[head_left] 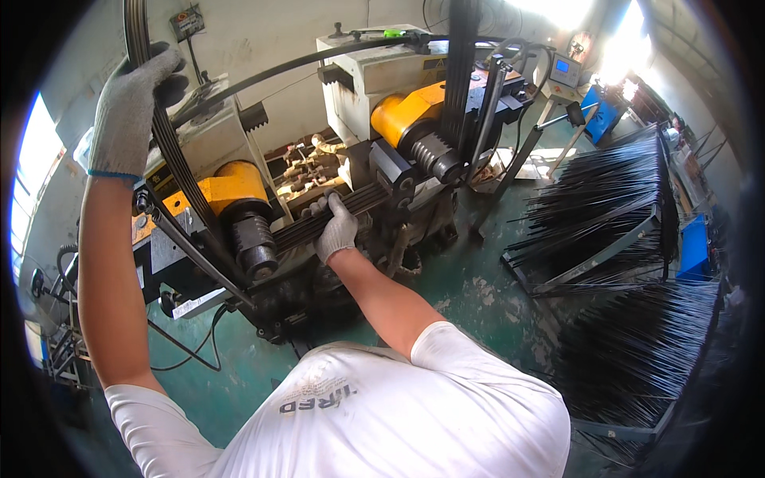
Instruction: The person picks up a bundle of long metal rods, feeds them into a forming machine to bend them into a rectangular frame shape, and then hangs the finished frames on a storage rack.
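Note:
A bundle of long dark metal rods (360,201) lies across the front of a bending machine. Its two ends turn upward, one at the left and one at the right. High on the left upright part, my left hand (131,111) in a pale knit glove has its fingers wrapped round the rods. My right hand (338,229), gloved too, grips the level middle stretch between the two ribbed black rollers, the left roller (254,237) and the right roller (433,153). Part of the bundle is hidden behind the left roller.
Orange and grey machine heads (406,110) stand behind the rollers. A control box with a small screen (566,69) is at the far right. Racks full of thin black rods (606,215) stand at the right. A black cable (217,350) hangs below the machine over the green floor.

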